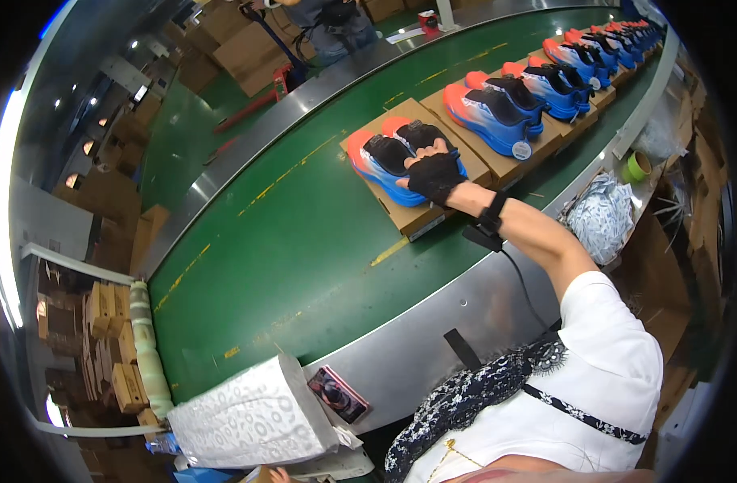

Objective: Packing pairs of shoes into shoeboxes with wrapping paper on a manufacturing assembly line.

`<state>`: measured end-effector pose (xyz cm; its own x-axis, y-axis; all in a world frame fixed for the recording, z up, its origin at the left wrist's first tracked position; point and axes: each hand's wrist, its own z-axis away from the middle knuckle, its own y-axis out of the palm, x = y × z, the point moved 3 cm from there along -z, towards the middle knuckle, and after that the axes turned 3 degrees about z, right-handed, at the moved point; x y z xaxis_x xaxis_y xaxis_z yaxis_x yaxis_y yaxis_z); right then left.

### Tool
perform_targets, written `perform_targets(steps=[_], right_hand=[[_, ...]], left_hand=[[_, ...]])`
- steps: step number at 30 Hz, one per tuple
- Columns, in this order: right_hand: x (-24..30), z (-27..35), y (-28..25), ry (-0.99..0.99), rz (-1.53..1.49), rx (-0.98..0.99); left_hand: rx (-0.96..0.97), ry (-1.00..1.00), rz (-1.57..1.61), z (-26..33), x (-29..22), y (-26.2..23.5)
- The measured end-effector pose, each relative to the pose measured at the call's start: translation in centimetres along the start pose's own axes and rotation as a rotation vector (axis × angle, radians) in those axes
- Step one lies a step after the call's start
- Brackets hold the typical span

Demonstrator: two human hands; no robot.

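My right hand [434, 175], in a black fingerless glove, lies over the heel end of the nearest pair of sneakers [374, 167]. Its fingers curl down onto the shoes. The sneakers are orange at the toes and blue along the soles, with black inside. They sit side by side on a closed brown shoebox [417, 219] on the green conveyor belt [280, 241]. Only some fingers of my left hand [280, 476] show at the lower edge, beside a small brown cardboard edge [259, 474]; what they hold is hidden.
More orange-and-blue sneakers [497, 117] on boxes line the belt toward the upper right. A white ring-patterned package [244, 414] stands at the lower left. Right of the belt are a bag of paper slips [600, 216] and green tape [637, 167]. Another person [336, 32] stands beyond the belt.
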<state>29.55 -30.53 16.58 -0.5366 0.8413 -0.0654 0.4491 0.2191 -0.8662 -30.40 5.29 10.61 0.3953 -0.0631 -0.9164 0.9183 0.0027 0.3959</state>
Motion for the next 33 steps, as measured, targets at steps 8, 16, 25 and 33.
perform_targets(steps=[8,16,25,33], right_hand=[[6.8,5.9,-13.6,-0.574,-0.210,0.079],[10.4,10.3,-16.7,-0.810,-0.249,0.134],[9.0,12.4,-16.2,-0.881,-0.299,-0.029],[8.1,13.0,-10.0,-0.731,-0.753,0.709]], left_hand=[[0.646,0.072,-0.428,6.7,1.4,24.4],[1.432,0.614,-0.789,22.8,3.7,42.6],[1.501,-0.201,-0.471,21.7,7.4,42.1],[1.673,0.154,-0.959,24.9,13.9,34.6]])
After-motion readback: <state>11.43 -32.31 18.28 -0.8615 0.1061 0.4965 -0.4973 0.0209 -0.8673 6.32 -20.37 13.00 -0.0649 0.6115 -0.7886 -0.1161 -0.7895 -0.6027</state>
